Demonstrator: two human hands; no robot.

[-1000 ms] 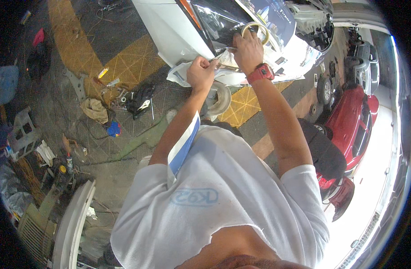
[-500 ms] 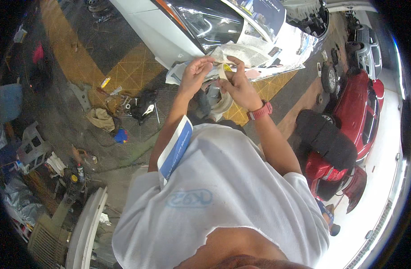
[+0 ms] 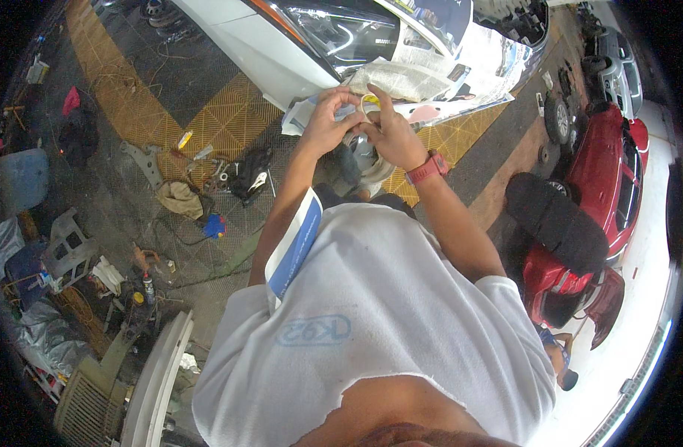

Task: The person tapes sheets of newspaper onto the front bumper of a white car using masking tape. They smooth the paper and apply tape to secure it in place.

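Floor: made of black and yellow squares (image 3: 229,112), with bits and tools lying on it.
White car: its front corner (image 3: 255,41) is just past the hands.
Red car: it stands (image 3: 598,167) near the floor's right edge.
Newspaper: sheets (image 3: 397,80) lie over the white car's front, just below the lamp.
Lamp: the big shiny front light (image 3: 341,33) sits in the white car.
Paper strip: blue and white (image 3: 296,242), hanging by the left arm.
Tan cloth: it lies in a heap (image 3: 179,200) on the floor, near the tools.
Right hand: fingers bent (image 3: 397,141), gripping the tape roll.
Left hand: fingers curled (image 3: 329,127), tips right by the roll; I cannot tell if they pinch it.
Tape roll: a pale ring (image 3: 362,108), held up between both hands, near the newspaper's bottom edge.
Watch: red (image 3: 429,168), on the right wrist.
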